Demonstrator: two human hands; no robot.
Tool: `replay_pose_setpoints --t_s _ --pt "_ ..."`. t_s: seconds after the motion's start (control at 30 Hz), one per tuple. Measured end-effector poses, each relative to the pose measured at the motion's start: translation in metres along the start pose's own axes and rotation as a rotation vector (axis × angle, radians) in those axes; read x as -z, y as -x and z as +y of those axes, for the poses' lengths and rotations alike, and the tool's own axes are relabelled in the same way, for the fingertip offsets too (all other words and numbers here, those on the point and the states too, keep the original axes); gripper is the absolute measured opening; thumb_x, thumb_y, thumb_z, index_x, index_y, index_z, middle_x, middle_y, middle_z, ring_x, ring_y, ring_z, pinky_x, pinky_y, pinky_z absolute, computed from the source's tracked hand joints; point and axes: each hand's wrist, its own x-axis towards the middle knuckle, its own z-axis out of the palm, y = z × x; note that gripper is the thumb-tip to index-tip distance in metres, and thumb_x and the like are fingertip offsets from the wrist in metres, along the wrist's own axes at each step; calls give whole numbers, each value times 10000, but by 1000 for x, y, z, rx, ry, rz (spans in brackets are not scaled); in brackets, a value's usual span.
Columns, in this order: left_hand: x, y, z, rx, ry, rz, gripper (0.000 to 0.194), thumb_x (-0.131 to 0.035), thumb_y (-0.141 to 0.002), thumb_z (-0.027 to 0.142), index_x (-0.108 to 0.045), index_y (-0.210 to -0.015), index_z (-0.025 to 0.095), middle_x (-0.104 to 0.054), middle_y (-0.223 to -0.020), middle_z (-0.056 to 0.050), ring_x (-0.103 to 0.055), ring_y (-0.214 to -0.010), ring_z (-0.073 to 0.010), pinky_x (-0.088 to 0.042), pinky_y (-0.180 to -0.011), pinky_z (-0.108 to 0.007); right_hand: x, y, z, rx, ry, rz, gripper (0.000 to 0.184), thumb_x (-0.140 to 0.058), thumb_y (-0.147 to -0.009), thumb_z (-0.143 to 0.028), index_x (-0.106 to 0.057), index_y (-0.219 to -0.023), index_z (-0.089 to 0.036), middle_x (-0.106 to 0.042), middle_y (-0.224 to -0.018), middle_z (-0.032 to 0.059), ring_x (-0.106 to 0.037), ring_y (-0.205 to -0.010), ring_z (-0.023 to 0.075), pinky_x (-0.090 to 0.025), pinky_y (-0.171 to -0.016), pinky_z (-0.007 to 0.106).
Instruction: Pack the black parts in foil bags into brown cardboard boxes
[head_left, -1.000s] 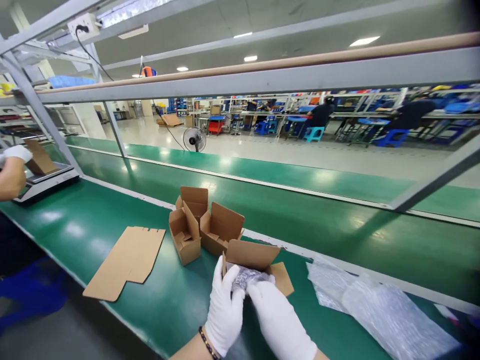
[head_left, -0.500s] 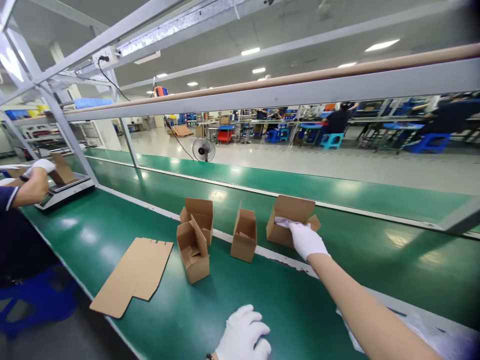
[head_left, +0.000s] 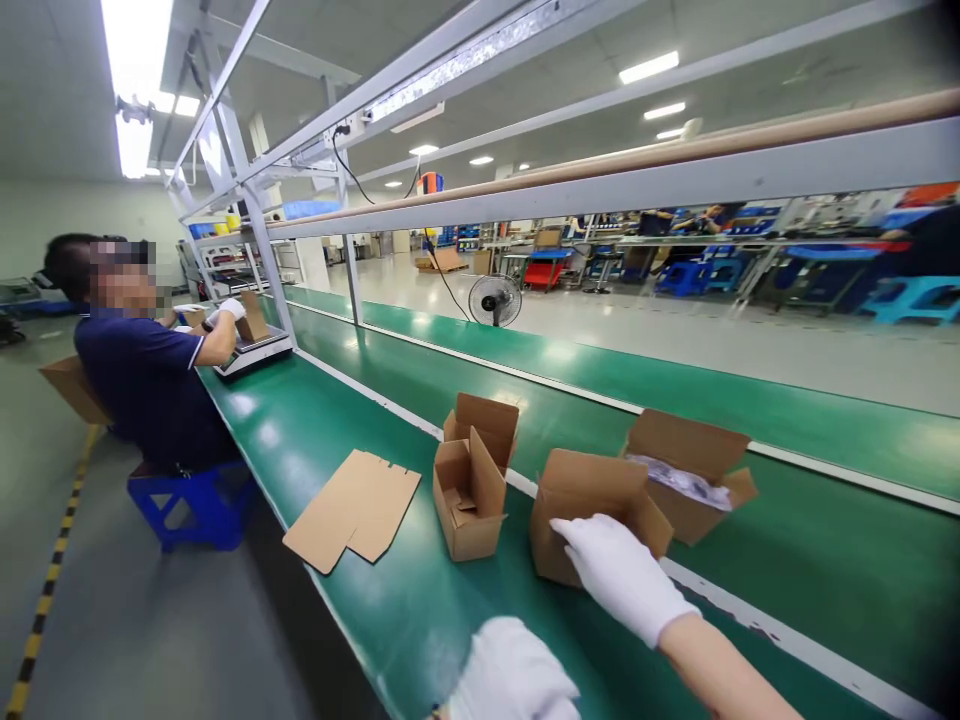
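My right hand, in a white glove, grips the near wall of an open cardboard box, fingers at its top edge. Low in the view is my gloved left hand, over the green bench and apart from the boxes; motion smears its fingers. Behind the gripped box stands another open box with a clear plastic bag inside. To the left are two more open boxes, a nearer one with folded flaps inside and one behind it. A flat cardboard blank lies farther left.
The green bench has a white strip along it, and a metal frame rail crosses above. On the left, a co-worker sits on a blue stool, hands at a box on a scale. A fan stands beyond.
My right hand has left the bag in the far box and taken hold of the middle box, which is turned and nearer that box. The view has swung left, showing more of the co-worker.
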Motion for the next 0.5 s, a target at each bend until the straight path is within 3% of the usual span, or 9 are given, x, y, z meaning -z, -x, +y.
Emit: replay_pose_setpoints --t_s 0.07,0.13,0.2,0.27,0.37,0.43,0.5 --pt "60 14 -20 238 -142 223 171 -545 -845 301 -687 -904 226 -716 -943 -70 -639 -953 -238 -449 -974 -439 3 6 -19 -36 -34 140 345 -455 -860 -72 -656 -1140 -92 -708 -856 133 -652 -810 284 -513 -771 422" --pt "120 25 -55 458 -366 315 399 -574 -844 424 -626 -1152 175 -619 -1238 -144 -507 -1222 -316 -357 -1062 -503 5 14 -40 -65 -85 409 318 -507 -877 -140 -626 -1157 -51 -689 -989 183 -638 -938 318 -504 -873 483" --pt "171 35 -97 752 -598 280 861 -680 -702 560 -458 -1372 68 -380 -1475 -248 -243 -1397 -438 -207 -1119 -581 4 22 -65 -29 -188 677 280 -552 -885 -191 -627 -1129 -76 -669 -1074 189 -618 -1031 319 -482 -952 501" --pt "206 45 -131 1029 -666 57 1174 -749 -531 634 -329 -1460 51 -215 -1545 -284 -113 -1414 -509 -130 -1119 -612 -2 31 -92 69 -315 787 255 -569 -885 -184 -631 -1127 -133 -676 -1092 153 -627 -1053 283 -510 -948 454" --pt "229 66 -150 1139 -621 -142 1155 -690 -523 699 -362 -1456 102 -249 -1538 -258 -179 -1405 -493 -214 -1099 -562 -18 43 -129 207 -480 661 242 -562 -884 -183 -661 -1104 -208 -706 -1073 95 -662 -1021 236 -555 -899 385" --pt "233 85 -142 1146 -617 -145 1069 -657 -565 680 -393 -1440 124 -297 -1511 -252 -327 -1343 -471 -315 -1046 -527 -30 48 -149 203 -606 464 223 -548 -893 -224 -691 -1064 -230 -726 -1033 74 -683 -977 222 -567 -878 367" --pt "231 109 -126 1161 -606 -112 1042 -651 -588 635 -349 -1461 152 -399 -1435 -241 -477 -1229 -443 -396 -972 -513 -39 50 -165 107 -747 209 249 -529 -896 -272 -709 -1065 -234 -728 -1065 76 -678 -1010 235 -550 -914 389"
